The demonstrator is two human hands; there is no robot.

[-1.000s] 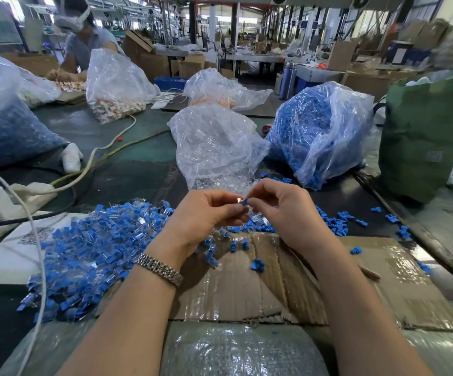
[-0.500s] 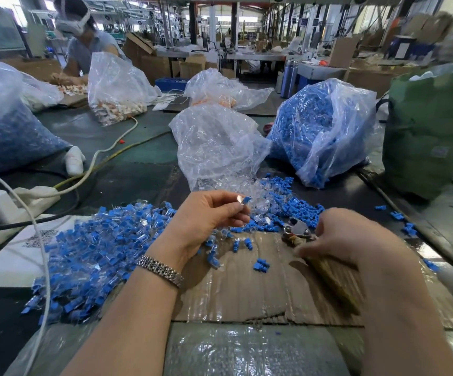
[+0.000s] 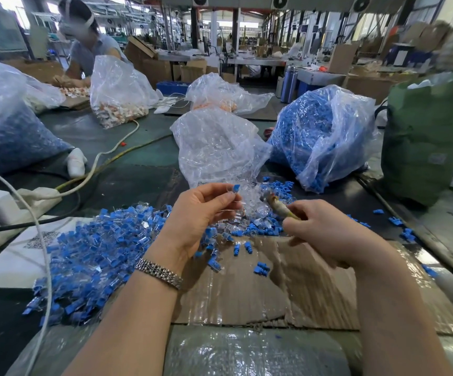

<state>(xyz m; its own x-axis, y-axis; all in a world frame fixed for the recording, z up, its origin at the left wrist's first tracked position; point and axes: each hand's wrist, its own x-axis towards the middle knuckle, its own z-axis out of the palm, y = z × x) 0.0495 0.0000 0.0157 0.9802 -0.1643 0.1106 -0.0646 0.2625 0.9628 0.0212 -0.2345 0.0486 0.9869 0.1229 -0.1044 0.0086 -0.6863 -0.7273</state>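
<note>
Pinching what, the left hand (image 3: 200,213)?

It is pinching 1 small plastic piece (image 3: 234,189), clear body with a blue cap, between thumb and fingertips, raised above the cardboard sheet (image 3: 247,299), in front of the clear bag (image 3: 214,147).

And the right hand (image 3: 325,232)?

It is gripping a hand tool (image 3: 275,204) by the handle, fingers wrapped around it, the blurred tip pointing toward the piece but apart from it.

How is the piece going to behave?

I am judging it as very light, stiff and smooth, so it is probably slipping easily and maybe cracking under hard pressure. I am advising to hold the clear body at both flat sides, leaving the blue end free for the tool.

Is the pile (image 3: 97,253) of similar pieces lying near?

Yes, it is lying just left of the wrist.
</note>
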